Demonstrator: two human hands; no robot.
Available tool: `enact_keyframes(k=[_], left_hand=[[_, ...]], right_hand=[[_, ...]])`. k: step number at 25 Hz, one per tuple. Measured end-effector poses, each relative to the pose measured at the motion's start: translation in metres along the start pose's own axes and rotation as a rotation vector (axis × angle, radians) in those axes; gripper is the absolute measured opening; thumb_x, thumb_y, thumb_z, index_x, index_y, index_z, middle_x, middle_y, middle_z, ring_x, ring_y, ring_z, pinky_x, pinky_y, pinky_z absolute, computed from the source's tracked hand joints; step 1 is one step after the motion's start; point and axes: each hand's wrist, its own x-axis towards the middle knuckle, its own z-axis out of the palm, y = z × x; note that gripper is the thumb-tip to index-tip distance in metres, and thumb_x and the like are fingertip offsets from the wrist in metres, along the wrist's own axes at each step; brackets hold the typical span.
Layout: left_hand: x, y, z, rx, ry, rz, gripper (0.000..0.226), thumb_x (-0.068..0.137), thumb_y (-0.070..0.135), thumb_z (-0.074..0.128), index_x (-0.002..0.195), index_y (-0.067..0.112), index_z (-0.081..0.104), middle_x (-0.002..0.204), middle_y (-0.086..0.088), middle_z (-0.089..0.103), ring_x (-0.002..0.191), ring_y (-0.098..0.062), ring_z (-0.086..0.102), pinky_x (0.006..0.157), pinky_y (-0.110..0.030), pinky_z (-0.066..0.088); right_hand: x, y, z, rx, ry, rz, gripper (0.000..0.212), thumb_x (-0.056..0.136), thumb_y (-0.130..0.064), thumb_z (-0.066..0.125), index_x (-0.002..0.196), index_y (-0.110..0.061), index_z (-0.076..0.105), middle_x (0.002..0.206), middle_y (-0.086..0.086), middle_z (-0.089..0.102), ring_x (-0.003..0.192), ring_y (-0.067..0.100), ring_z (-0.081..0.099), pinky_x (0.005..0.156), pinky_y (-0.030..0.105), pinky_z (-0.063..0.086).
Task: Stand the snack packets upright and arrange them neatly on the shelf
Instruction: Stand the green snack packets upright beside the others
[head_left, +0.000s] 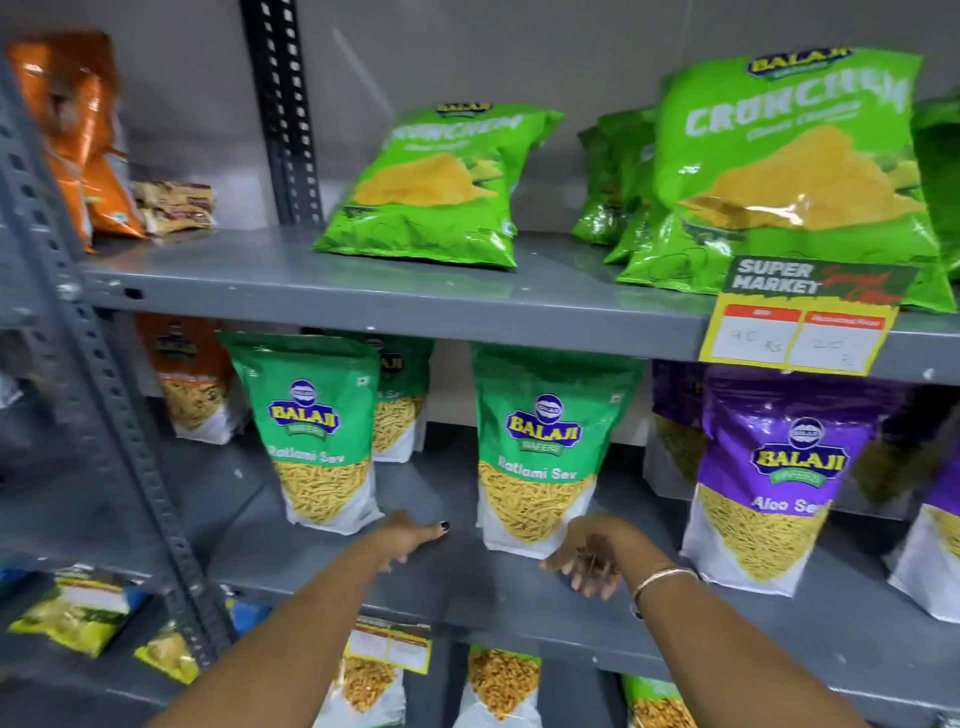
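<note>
Both empty, open grips, left (410, 535) and right (592, 558), flank the upright Ratlami Sev packet (540, 452), right touching its corner.

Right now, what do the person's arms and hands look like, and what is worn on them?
Both forearms are bare, with no sleeves in view. The right wrist carries a thin gold-coloured bangle. The back of the right hand bears a dark reddish-brown pattern, perhaps henna. The left hand has dark polish on one nail. No rings or gloves are visible.

Above the price tag (800, 322) reading "SUPER MARKET", green packets (789, 156) read "BALAJI CRUNCHUM". Below it, green pouches (540, 447) say "BALAJI Ratlami Sev", and the purple pouch (779, 478) probably "Aloo Sev".
</note>
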Motion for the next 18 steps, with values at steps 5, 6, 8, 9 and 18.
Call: enact_keyframes(k=[5,6,8,9,18], left_hand=[[0.000,-0.064,-0.090,-0.249,0.121,-0.145,0.069,0.075,0.038,0.071,0.127,0.003,0.043,0.112,-0.015,0.050,0.100,-0.028,0.051,0.082,-0.033,0.041],[0.006,-0.075,-0.108,-0.261,0.198,-0.087,0.079,0.067,0.033,0.078,0.131,0.003,0.042,0.126,-0.016,0.050,0.113,-0.029,0.051,0.087,-0.035,0.042],[0.020,-0.088,-0.136,-0.231,0.319,0.055,0.083,0.061,0.022,0.083,0.129,0.000,0.042,0.136,-0.014,0.049,0.123,-0.030,0.049,0.097,-0.036,0.043],[0.027,-0.092,-0.147,-0.213,0.338,0.128,0.078,0.064,0.016,0.081,0.130,0.001,0.041,0.135,-0.015,0.050,0.122,-0.030,0.050,0.095,-0.033,0.043],[0.045,-0.119,-0.160,-0.333,0.175,0.316,0.062,0.067,0.001,0.077,0.117,0.004,0.042,0.131,-0.020,0.055,0.114,-0.026,0.055,0.098,-0.037,0.046]], right_hand=[[-0.006,-0.102,0.074,-0.173,0.068,-0.096,0.033,0.086,-0.031,0.060,0.065,-0.007,0.052,0.049,0.007,0.061,0.040,0.012,0.058,0.040,0.019,0.043],[-0.003,-0.126,0.093,-0.263,0.146,-0.188,0.033,0.085,-0.036,0.060,0.082,-0.004,0.059,0.070,0.010,0.072,0.064,0.012,0.068,0.053,0.020,0.048],[0.013,-0.159,0.128,-0.232,0.272,-0.287,0.072,0.080,-0.044,0.062,0.133,0.000,0.039,0.137,0.013,0.053,0.127,0.020,0.049,0.097,0.026,0.043],[0.020,-0.173,0.144,-0.118,0.249,-0.328,0.088,0.076,-0.043,0.067,0.143,-0.003,0.025,0.150,0.010,0.036,0.138,0.023,0.035,0.110,0.031,0.035],[0.011,-0.197,0.206,0.573,0.442,-0.509,0.069,0.073,0.008,0.069,0.133,0.002,0.035,0.136,0.020,0.049,0.126,0.030,0.047,0.092,0.028,0.039]])
